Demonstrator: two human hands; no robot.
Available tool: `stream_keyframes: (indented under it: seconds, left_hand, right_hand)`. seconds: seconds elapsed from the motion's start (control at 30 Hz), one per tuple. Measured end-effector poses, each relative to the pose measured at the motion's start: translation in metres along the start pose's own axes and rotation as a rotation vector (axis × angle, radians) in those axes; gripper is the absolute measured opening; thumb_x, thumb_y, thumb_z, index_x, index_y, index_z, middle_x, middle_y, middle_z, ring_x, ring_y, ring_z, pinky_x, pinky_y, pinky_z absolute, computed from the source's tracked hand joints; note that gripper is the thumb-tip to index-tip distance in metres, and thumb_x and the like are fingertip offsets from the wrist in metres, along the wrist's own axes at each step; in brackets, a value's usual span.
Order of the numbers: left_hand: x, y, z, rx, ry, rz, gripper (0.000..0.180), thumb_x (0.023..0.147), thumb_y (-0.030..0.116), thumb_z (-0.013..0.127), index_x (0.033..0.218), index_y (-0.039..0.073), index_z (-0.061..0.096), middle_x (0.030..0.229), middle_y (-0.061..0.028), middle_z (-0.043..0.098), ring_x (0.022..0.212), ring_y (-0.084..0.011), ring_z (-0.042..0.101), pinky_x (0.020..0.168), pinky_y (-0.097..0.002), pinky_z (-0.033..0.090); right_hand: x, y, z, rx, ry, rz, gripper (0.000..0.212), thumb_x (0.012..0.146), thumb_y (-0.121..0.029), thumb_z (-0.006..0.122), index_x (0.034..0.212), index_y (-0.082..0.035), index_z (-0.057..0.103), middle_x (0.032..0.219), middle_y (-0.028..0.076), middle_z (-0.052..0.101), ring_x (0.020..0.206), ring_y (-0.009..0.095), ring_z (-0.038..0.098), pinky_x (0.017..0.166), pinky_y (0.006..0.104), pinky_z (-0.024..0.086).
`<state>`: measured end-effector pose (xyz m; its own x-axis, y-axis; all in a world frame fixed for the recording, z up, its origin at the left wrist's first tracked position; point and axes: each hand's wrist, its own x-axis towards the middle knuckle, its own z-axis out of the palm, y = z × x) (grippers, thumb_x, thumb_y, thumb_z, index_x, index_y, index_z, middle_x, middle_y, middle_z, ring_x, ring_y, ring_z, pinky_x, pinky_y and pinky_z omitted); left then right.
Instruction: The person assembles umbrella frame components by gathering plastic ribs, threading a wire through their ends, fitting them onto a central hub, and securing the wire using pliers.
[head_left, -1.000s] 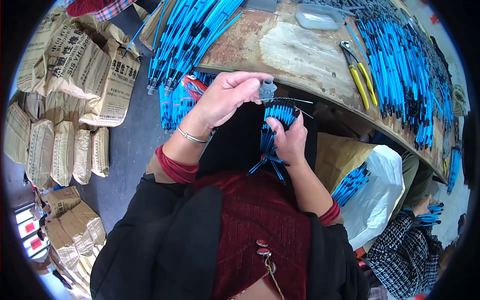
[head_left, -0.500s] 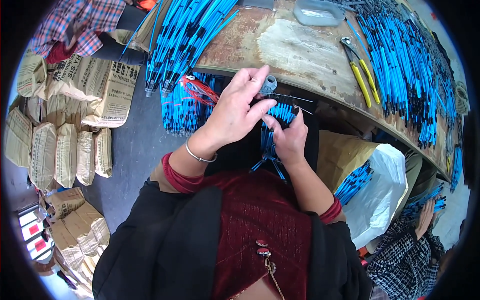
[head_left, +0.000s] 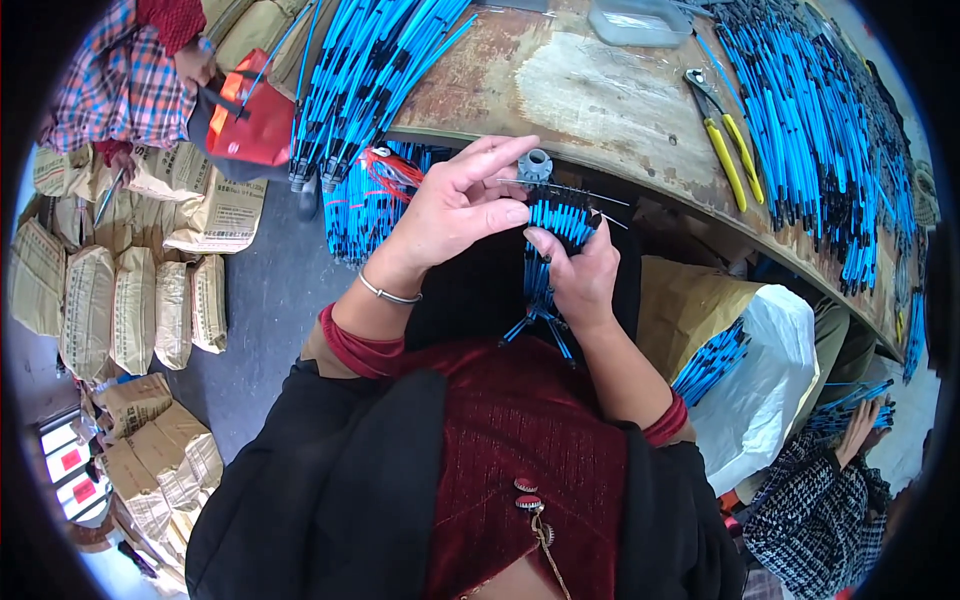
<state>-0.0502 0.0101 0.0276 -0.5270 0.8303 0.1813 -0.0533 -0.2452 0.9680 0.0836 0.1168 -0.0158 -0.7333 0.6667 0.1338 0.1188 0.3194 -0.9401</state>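
Gripping with the right hand (head_left: 586,281), above the frame's centre, a bundle of thin blue rods (head_left: 560,219), black-tipped, splayed below. Holding the left hand (head_left: 452,213) close at its left, fingers partly spread; cannot tell whether pinching anything. Showing just above: a grey hollow fitting (head_left: 536,171).

On the far table (head_left: 500,85): tray (head_left: 640,28), pliers (head_left: 724,165) nearer, rod heap (head_left: 800,150) right. In the right hand (head_left: 588,278), before the table: rod bundle (head_left: 560,224). At left: paper bags (head_left: 132,308). In a sack (head_left: 775,365) at right: more rods (head_left: 712,358).
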Motion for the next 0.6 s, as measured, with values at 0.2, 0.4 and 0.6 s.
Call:
stream_keyframes:
  seconds: [0.2,0.4,0.6]
  left_hand:
    - [-0.002,-0.001,0.008,0.279,0.041,0.124,0.057,0.073,-0.001,0.069,0.127,0.0,0.048,0.111,-0.0053,0.049,0.086,-0.0077,0.052,0.074,-0.0203,0.045]
    - [-0.006,0.002,0.016,0.571,0.198,0.155,0.048,0.073,-0.003,0.069,0.119,-0.001,0.055,0.1,-0.0043,0.054,0.077,-0.0075,0.054,0.068,-0.0196,0.045]
    - [-0.006,-0.001,0.014,0.385,0.171,0.04,0.041,0.075,-0.005,0.067,0.114,-0.001,0.056,0.098,-0.0046,0.057,0.08,-0.0084,0.057,0.07,-0.0197,0.046]
  right_hand:
    - [0.0,0.0,0.002,0.016,-0.004,0.022,0.031,0.074,-0.015,0.075,0.096,-0.002,0.057,0.081,0.007,0.067,0.071,0.012,0.063,0.068,0.0268,0.049]
    - [-0.002,0.002,0.003,-0.016,0.012,-0.021,0.032,0.074,-0.016,0.074,0.097,-0.002,0.057,0.08,0.007,0.067,0.07,0.012,0.063,0.066,0.0273,0.049]
    - [-0.001,-0.003,-0.005,-0.002,-0.06,-0.006,0.028,0.079,-0.019,0.069,0.098,-0.002,0.056,0.077,0.01,0.066,0.067,0.016,0.063,0.063,0.0291,0.049]
